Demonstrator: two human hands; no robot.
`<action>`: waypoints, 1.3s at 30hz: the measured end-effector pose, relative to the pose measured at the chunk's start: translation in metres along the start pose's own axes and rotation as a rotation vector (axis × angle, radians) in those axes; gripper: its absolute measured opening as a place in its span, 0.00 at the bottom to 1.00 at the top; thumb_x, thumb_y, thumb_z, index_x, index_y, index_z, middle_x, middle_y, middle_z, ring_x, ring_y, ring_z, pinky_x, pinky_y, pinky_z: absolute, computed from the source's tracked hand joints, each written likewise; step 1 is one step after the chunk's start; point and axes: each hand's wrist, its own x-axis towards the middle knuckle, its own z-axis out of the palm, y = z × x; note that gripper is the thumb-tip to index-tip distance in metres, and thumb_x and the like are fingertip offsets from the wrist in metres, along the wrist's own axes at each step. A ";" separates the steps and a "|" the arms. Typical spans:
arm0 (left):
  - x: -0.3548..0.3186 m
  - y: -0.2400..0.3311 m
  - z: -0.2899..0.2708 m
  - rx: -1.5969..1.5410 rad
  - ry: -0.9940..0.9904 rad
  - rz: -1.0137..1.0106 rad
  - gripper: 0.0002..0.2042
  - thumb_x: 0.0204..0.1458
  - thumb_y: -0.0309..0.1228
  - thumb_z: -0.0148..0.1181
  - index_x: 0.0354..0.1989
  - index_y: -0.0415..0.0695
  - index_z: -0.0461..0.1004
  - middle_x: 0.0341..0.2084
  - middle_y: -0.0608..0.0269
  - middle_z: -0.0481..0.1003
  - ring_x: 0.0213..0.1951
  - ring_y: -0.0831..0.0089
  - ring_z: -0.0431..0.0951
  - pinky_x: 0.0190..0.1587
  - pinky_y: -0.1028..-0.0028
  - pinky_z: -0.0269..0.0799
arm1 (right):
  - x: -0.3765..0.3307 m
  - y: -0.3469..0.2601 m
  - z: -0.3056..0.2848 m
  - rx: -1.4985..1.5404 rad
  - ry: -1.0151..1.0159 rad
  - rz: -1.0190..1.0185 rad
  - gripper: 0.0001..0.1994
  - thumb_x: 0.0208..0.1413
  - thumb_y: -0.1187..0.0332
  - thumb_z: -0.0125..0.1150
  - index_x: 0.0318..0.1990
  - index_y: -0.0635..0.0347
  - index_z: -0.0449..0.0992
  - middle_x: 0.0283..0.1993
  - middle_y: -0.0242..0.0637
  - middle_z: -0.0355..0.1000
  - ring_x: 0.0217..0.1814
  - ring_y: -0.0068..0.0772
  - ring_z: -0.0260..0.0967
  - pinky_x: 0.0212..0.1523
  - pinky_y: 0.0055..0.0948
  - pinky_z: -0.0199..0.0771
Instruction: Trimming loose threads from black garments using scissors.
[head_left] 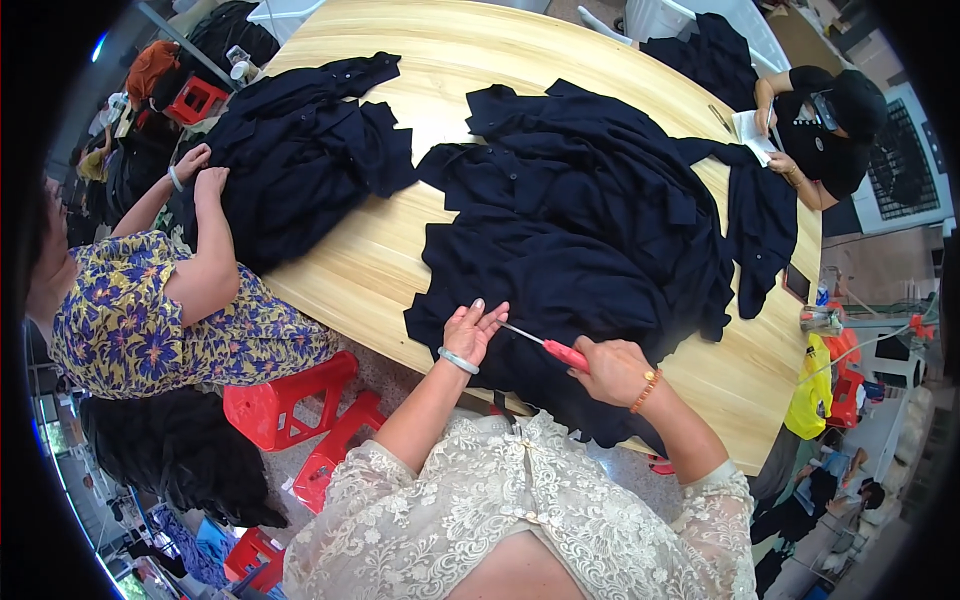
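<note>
Right hand: my right hand (612, 372), with a thin orange beaded bracelet (646, 390), is wrapped around a red, thick-handled tool with a slim straight metal shaft (566, 354)
Left hand: my left hand (468, 332), with a pale round bangle (458, 360), is turned palm upward, fingers partly curled near the shaft tip; I cannot tell if they pinch or touch this tip
Red tool: it is above the near left part of the cloth, its shaft pointing to my left fingers
Dark cloth: a wide heap of navy-blue fabric garments with small buttons (575, 205) lies on the pale wood-grain table (760, 375), in front of me and under both hands
Handling of tool: I judge it light and stiff; the thick handle is the right place to hold, and the narrow tip asks for care near the fingers
Handling of cloth: it looks soft and limp, and the whole heap is probably heavy; one garment is better taken by a collar or folded edge, keeping the tip from snagging the weave
Neighbours: at left, a person in a flowered dress (130, 310) has both hands at another navy garment pile (300, 150); at far right, a person in black holds a white paper booklet (752, 135)
</note>
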 end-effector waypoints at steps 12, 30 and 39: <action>-0.033 0.014 0.021 1.945 -0.232 0.488 0.15 0.35 0.34 0.69 0.32 0.45 0.73 0.28 0.64 0.71 0.34 0.64 0.69 0.38 0.67 0.63 | -0.053 0.033 0.033 0.201 0.142 0.257 0.10 0.52 0.65 0.57 0.38 0.57 0.69 0.30 0.45 0.72 0.35 0.47 0.71 0.36 0.42 0.69; -0.027 0.006 0.011 1.637 -0.393 0.968 0.06 0.37 0.25 0.62 0.20 0.41 0.69 0.22 0.60 0.70 0.30 0.61 0.70 0.34 0.66 0.60 | -0.068 0.018 0.028 0.124 0.053 0.146 0.13 0.49 0.58 0.60 0.35 0.56 0.69 0.22 0.48 0.71 0.26 0.54 0.70 0.29 0.46 0.69; -0.037 0.004 0.039 1.478 -0.696 0.665 0.05 0.44 0.27 0.61 0.27 0.39 0.75 0.21 0.55 0.73 0.23 0.60 0.73 0.30 0.70 0.67 | -0.021 0.014 0.046 0.527 0.204 -0.015 0.31 0.52 0.60 0.58 0.63 0.43 0.53 0.33 0.51 0.73 0.35 0.54 0.72 0.37 0.43 0.71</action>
